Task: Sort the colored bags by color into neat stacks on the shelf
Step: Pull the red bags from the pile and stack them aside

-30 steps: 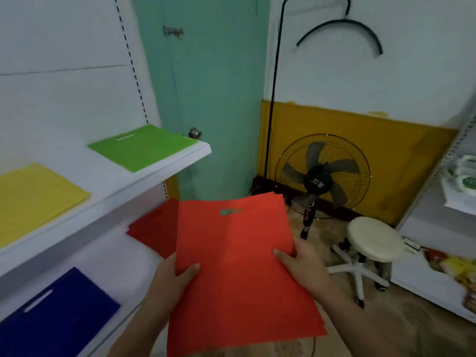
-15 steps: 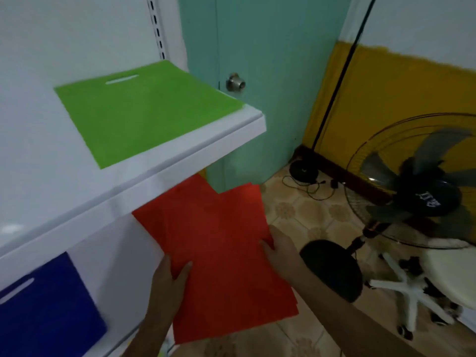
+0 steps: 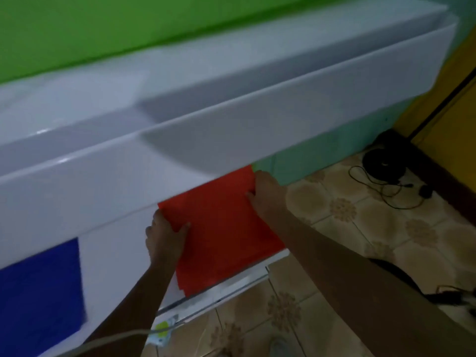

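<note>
A red bag [image 3: 221, 228] lies flat on the lower white shelf [image 3: 116, 248], its far end hidden under the shelf above. My left hand [image 3: 164, 235] holds the bag's left edge, thumb on top. My right hand [image 3: 266, 194] holds its right edge near the far corner, thumb on top as well. A blue bag [image 3: 38, 292] lies on the same lower shelf to the left. A green bag [image 3: 103, 29] covers the upper shelf [image 3: 231, 99] at the top of the view.
The upper shelf's thick white front edge hangs over the red bag. To the right lie a tiled floor [image 3: 360, 228], black cables [image 3: 381, 181], a teal door [image 3: 322, 155] and a yellow wall [image 3: 450, 99]. A small tag [image 3: 162, 331] hangs on the lower shelf's front rail.
The red bag has gone from held in the air down onto the lower shelf, pushed in under the upper shelf. My head has moved closer and lower; both hands still hold the bag's sides.
</note>
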Available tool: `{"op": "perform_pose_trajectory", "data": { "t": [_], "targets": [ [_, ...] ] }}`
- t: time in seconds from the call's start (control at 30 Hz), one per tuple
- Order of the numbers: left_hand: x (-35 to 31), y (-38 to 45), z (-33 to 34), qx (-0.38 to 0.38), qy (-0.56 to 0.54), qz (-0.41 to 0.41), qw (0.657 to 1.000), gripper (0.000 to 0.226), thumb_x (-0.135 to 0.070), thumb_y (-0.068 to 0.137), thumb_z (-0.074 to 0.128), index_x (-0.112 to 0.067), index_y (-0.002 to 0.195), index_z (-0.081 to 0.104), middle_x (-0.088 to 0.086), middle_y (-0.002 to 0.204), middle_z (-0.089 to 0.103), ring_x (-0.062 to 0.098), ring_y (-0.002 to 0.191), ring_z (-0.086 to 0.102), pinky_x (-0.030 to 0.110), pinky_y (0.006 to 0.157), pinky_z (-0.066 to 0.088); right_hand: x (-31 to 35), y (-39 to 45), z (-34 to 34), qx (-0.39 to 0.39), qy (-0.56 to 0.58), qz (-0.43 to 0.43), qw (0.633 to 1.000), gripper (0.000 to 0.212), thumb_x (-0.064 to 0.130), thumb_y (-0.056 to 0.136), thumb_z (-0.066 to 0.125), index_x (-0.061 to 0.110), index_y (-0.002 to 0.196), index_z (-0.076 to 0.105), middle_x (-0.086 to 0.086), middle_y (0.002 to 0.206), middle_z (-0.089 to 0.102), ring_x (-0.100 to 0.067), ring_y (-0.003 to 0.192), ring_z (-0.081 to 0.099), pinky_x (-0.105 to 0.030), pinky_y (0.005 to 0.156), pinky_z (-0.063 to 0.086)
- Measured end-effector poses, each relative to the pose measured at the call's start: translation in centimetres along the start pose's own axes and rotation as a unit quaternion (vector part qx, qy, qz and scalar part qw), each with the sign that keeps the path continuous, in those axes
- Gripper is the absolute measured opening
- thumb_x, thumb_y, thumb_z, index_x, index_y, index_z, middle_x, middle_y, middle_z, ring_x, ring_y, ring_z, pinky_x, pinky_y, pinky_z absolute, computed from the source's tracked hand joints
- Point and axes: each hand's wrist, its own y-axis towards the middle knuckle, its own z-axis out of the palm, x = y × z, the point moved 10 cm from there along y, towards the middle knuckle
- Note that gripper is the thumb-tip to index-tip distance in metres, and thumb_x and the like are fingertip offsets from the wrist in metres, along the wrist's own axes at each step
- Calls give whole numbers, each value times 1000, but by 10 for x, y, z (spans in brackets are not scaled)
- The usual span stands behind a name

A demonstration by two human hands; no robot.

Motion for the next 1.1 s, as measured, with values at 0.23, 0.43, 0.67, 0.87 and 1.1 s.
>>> {"op": "perform_pose_trajectory", "data": {
  "t": [0.23, 0.43, 0.67, 0.87, 1.1],
  "targets": [
    [-2, -43, -32, -74, -3, -19, 997, 51, -25, 87, 65, -10, 133, 48, 15, 125, 54, 39, 115, 48, 47, 98, 37, 13, -22, -20, -16, -9, -81, 997, 63, 37, 87, 64, 8, 138, 39, -15, 136, 45, -33, 121, 45, -44, 100, 37],
    [-8, -135, -132, -96, -154, 14, 983, 19, -11, 93, 56, -16, 108, 65, 2, 99, 69, 15, 80, 63, 21, 68, 47, 109, -142, -54, 92, 77, -314, 942, 30, 31, 86, 60, 12, 108, 65, -8, 105, 67, -28, 98, 62, -35, 86, 47],
    [88, -262, -275, -212, -235, -15, 948, 13, -12, 94, 56, -20, 96, 66, -4, 89, 69, 16, 87, 66, 25, 76, 50, 239, -290, -78, 202, 200, -405, 869, 16, 30, 92, 57, 19, 101, 65, 10, 90, 65, -4, 78, 59, -17, 69, 43],
    [177, -396, -408, -346, -256, -26, 902, 21, -6, 95, 52, -20, 91, 66, 0, 87, 70, 4, 79, 65, 16, 68, 52, 352, -411, -101, 264, 258, -432, 823, 14, 28, 96, 54, 34, 107, 61, 13, 101, 67, 0, 92, 62, -14, 77, 47],
    [251, -499, -510, -406, -236, -29, 882, 20, -12, 97, 48, -23, 99, 65, -7, 86, 66, 0, 77, 62, 13, 62, 49, 457, -508, -129, 237, 272, -493, 792, 28, 15, 96, 52, 32, 118, 49, 17, 103, 64, -2, 89, 63, -25, 70, 53]
  ]
}}
